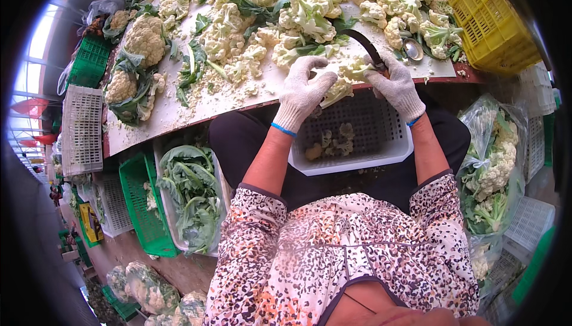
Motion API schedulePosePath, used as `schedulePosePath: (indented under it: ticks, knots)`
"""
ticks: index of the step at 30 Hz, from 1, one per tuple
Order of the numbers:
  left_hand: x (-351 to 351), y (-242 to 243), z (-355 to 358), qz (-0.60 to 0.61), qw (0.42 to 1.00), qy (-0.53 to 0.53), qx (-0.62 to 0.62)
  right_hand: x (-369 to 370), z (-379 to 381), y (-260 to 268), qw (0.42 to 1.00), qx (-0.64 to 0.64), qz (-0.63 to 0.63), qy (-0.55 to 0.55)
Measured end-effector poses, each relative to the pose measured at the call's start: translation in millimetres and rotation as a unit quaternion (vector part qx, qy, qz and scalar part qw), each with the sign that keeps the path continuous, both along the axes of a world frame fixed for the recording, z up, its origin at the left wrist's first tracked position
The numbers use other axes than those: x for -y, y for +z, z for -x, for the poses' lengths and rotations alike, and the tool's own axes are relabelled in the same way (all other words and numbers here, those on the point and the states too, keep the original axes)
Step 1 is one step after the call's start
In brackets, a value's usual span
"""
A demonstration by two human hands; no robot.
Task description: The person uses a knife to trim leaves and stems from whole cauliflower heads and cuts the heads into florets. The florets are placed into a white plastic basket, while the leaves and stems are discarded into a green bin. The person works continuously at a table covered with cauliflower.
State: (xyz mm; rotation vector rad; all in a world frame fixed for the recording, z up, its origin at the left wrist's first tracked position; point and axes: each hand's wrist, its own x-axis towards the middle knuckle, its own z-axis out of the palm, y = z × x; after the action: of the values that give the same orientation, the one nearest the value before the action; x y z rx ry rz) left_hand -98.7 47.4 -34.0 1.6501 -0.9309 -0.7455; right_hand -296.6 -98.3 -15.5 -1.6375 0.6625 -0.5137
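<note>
Both hands wear pale knitted gloves at the near edge of a white table (268, 89). My right hand (395, 85) grips a curved knife (367, 45), its dark blade pointing up and left. The fingertips of that hand also touch a piece of cauliflower (353, 69). My left hand (304, 91) is beside the piece, thumb and fingers apart, and whether it touches it cannot be told. Cut cauliflower florets (308, 17) and leaf scraps are heaped beyond the hands. Below them, a white plastic crate (375, 158) between the knees contains several small florets.
Whole cauliflower heads (145, 42) lie at the table's left. A metal spoon (413, 49) rests near the yellow crate (491, 26) on the right. Left of my legs are a green crate (145, 210) and a container of leaves (192, 196). A plastic bag of cauliflower (491, 169) stands at right.
</note>
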Motion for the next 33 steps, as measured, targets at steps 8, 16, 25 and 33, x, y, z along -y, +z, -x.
schedulePosePath:
  ticks: [8, 16, 25, 33]
  knots:
    - [7.7, -22.4, 16.1, 0.057, 0.994, -0.085, -0.026, -18.7, 1.8, 8.2, 0.998, 0.015, 0.011, 0.067]
    - [-7.3, -19.3, 13.3, -0.052, 0.99, -0.039, -0.126, -20.5, -9.8, 0.1, 0.997, -0.03, 0.044, -0.057]
    - [-26.3, -9.5, -29.0, -0.08, 0.946, 0.187, 0.251, -17.7, -79.0, 0.3, 0.981, -0.059, 0.184, 0.017]
    - [5.1, -26.5, -58.9, -0.181, 0.915, 0.239, 0.27, 6.3, -145.8, -44.9, 0.92, -0.194, 0.34, 0.021]
